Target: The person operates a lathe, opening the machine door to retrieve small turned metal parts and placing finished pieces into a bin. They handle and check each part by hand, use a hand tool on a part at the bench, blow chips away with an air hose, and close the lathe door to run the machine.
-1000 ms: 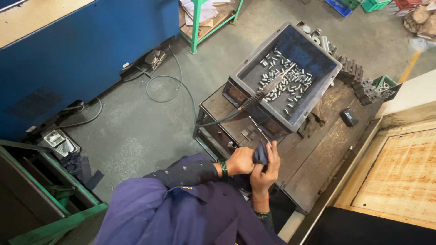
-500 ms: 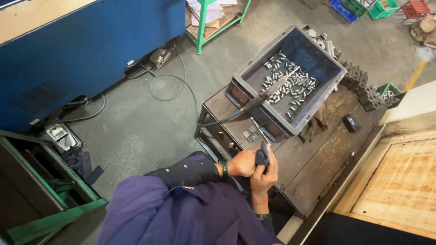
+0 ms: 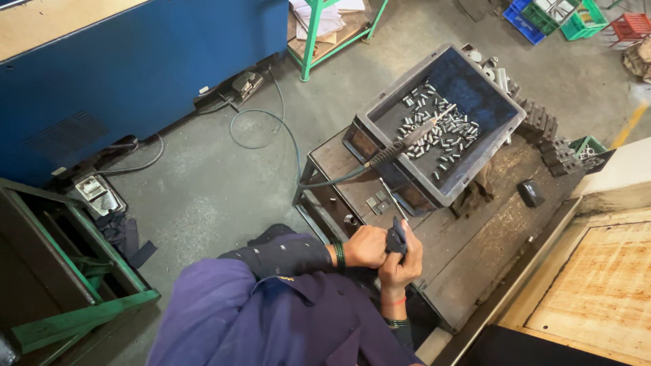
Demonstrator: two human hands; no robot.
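Note:
My left hand, with a green bangle at the wrist, and my right hand, with a red thread at the wrist, meet at the near edge of a dark metal workbench. Both are closed around a small dark object held between them. Further back on the bench, a grey plastic tray holds several small shiny metal cylinders. A slim metal-tipped tool on a dark cable rests over the tray's rim, apart from both hands.
A small black block and dark metal parts lie on the bench. There is a blue machine cabinet at the left, a foot pedal on the concrete floor, green framing at lower left, a wooden board at right and coloured crates at the top.
The view has drifted a little, so the tray sits slightly further right. Both hands remain closed together on the dark object at the bench edge.

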